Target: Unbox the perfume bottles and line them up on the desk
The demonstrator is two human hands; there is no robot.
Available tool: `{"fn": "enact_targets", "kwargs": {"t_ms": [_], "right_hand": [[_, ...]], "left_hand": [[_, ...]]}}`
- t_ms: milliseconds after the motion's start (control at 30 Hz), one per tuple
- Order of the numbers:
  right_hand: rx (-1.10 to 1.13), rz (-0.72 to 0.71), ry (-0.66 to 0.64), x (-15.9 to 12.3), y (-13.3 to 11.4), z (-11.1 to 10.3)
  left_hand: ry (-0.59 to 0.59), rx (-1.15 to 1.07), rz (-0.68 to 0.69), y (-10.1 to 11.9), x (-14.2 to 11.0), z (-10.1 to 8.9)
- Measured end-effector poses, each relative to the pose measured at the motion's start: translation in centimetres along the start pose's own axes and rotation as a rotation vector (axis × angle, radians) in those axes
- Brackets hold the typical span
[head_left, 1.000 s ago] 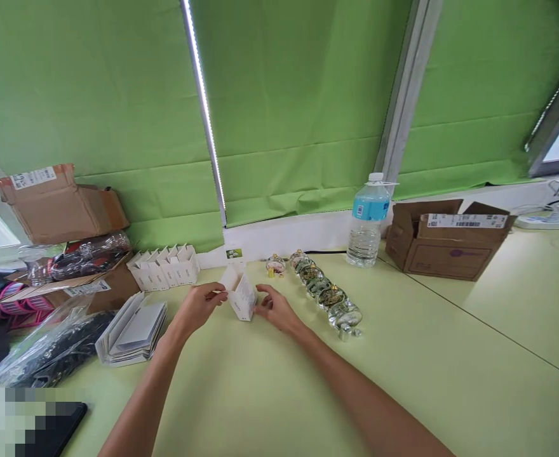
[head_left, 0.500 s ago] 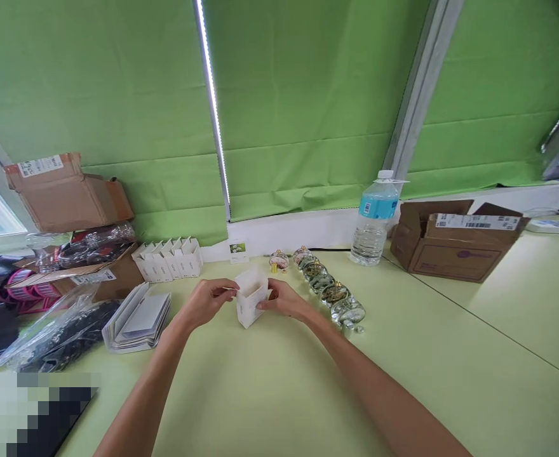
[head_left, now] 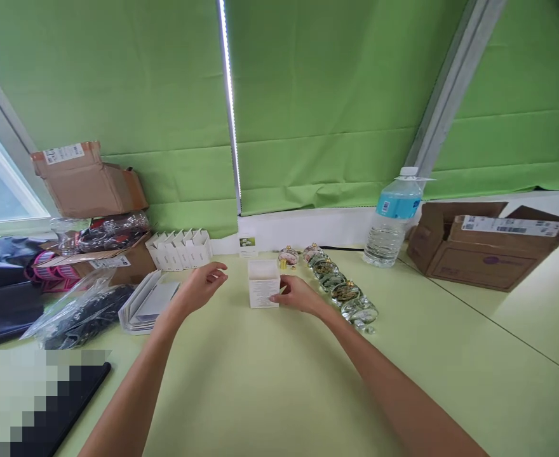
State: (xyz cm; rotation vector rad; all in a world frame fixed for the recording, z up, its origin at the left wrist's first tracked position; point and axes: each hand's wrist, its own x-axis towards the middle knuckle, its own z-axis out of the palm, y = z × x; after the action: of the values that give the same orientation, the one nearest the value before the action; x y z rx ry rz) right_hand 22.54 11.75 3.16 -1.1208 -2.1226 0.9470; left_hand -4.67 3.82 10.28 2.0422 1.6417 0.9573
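Observation:
A small white carton (head_left: pixel 263 292) with printed text on its front stands upright on the table, its top open. My right hand (head_left: pixel 298 294) grips the carton's right side, thumb on the front face. Left of the carton and apart from it, my left hand (head_left: pixel 203 285) holds nothing, its fingers slightly curled and separated. Behind the carton sits a round glass bottle (head_left: pixel 288 255) beside a small gold cap (head_left: pixel 283 263). A row of similar glass bottles (head_left: pixel 345 292) runs diagonally to the right of my right hand.
Several white cartons (head_left: pixel 179 251) stand in a row at the back left, with folded flat cartons (head_left: pixel 150 304) nearer. Brown boxes (head_left: pixel 89 190) are stacked at far left. A water bottle (head_left: pixel 392 219) and an open brown box (head_left: pixel 489 254) stand at the right.
The carton has turned so its printed face points toward me and stands level on the table. My left hand has let go of it and moved left; my right hand keeps hold.

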Motion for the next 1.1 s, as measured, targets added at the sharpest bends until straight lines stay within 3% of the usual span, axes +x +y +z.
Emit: {"fn": "enact_targets", "kwargs": {"t_ms": [133,267,367,433,533,667,900,1000,1100], "right_hand": [[-0.177,0.031,-0.067,-0.4,0.2,-1.7],[-0.263,0.258,-0.268,-1.5,-0.3,-3.3],[-0.197,0.309,-0.378,-2.4,-1.7,-2.6],[-0.176,0.279,-0.459,-2.8,-3.0,-1.2],[-0.218,0.199,-0.540,-3.2,-4.4,1.7],[-0.380,0.069,-0.386,-3.4,-4.5,4.3],[-0.386,0.015,-0.196,-3.1,-2.5,5.4],[-0.389,-0.002,-0.176,-3.0,-2.3,5.6],[-0.404,0.002,-0.185,-2.9,-2.4,5.8]], "left_hand": [[0.056,0.222,-0.047,-0.9,-0.1,-1.8],[0.162,0.518,-0.198,-2.8,-0.8,-5.4],[0.171,0.657,-0.335,-5.1,-1.6,-8.0],[0.156,0.733,-0.329,-6.6,-2.0,-8.8],[0.088,0.865,-0.255,-8.2,-2.1,-8.2],[0.041,0.977,-0.322,-9.0,-2.1,-6.1],[0.036,1.097,-0.418,-9.8,-2.3,-4.7],[0.014,1.139,-0.431,-9.8,-2.3,-4.4],[0.064,1.158,-0.419,-9.5,-2.4,-4.3]]}}
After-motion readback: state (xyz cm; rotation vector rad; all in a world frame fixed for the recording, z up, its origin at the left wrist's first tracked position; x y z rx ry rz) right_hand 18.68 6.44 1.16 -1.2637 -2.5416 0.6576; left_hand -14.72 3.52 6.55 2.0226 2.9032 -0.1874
